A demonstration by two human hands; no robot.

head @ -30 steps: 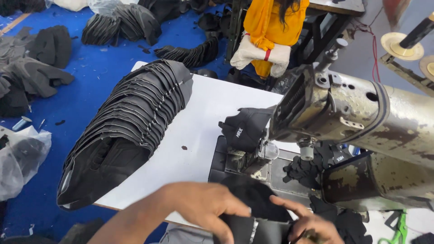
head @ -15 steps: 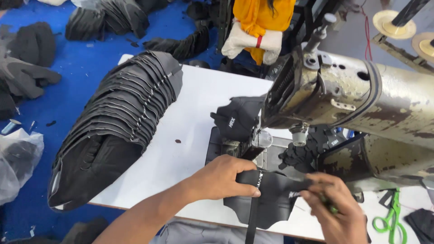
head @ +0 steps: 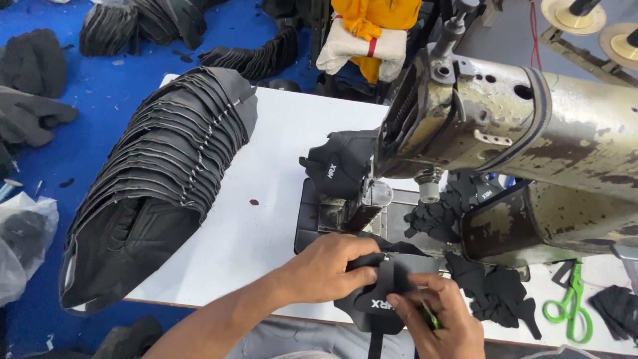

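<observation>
Both hands work at the near edge of the white tabletop (head: 266, 159), right in front of the sewing machine (head: 505, 126). The left hand (head: 329, 266) is curled down over a black fabric piece (head: 382, 296), fingers bent and pinching its upper edge. The right hand (head: 442, 319) grips the same piece from the near side, thumb and fingers closed on its right edge; a thin green tool (head: 430, 321) shows between its fingers, but how it is held cannot be told. The fabric piece lies between the two hands, partly hanging over the tabletop's front edge, with a black strap running down from it.

Just beyond the left hand, under the head of the machine, sits another black padded piece (head: 339, 166) beside the needle area. To the right of the right hand, a scatter of small black scraps (head: 495, 292) lies on the tabletop, and farther right a pair of green-handled scissors (head: 568, 302). Well to the left of the left hand, a long stack of black sewn pieces (head: 159, 179) lies fanned across the tabletop's left edge. Beyond it, on the blue floor (head: 100, 80), more black bundles are spread about. Far ahead of the hands, yellow and white cloth (head: 365, 33) hangs behind the machine.
</observation>
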